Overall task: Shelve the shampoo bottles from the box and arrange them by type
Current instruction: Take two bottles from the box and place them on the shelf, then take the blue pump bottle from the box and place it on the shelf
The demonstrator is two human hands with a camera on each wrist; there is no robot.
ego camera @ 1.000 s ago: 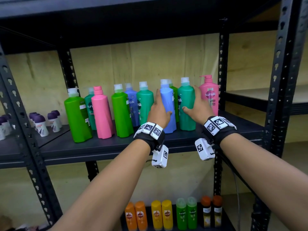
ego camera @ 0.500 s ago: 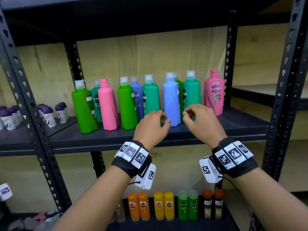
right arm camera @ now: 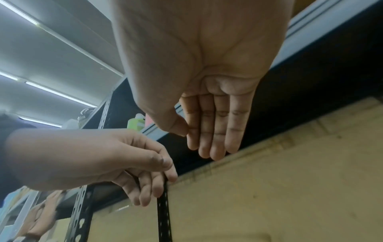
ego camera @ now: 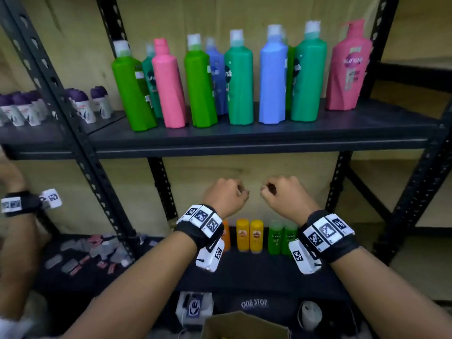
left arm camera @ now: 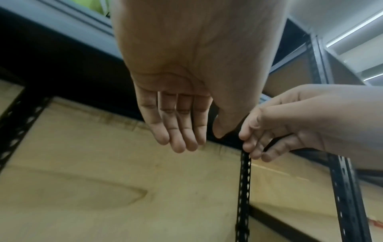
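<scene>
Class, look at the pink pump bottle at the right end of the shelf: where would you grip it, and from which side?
Grip the pink pump bottle round its waist, coming from the front or its right. It stands upright at the row's end, so those sides look free, while a green bottle stands near its left. The pump head is narrow and probably a poor hold.

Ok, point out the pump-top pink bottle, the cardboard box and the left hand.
pump-top pink bottle point(ego camera: 347, 69), head view, front label.
cardboard box point(ego camera: 244, 325), head view, open top flap.
left hand point(ego camera: 223, 195), head view, back of hand.
</scene>
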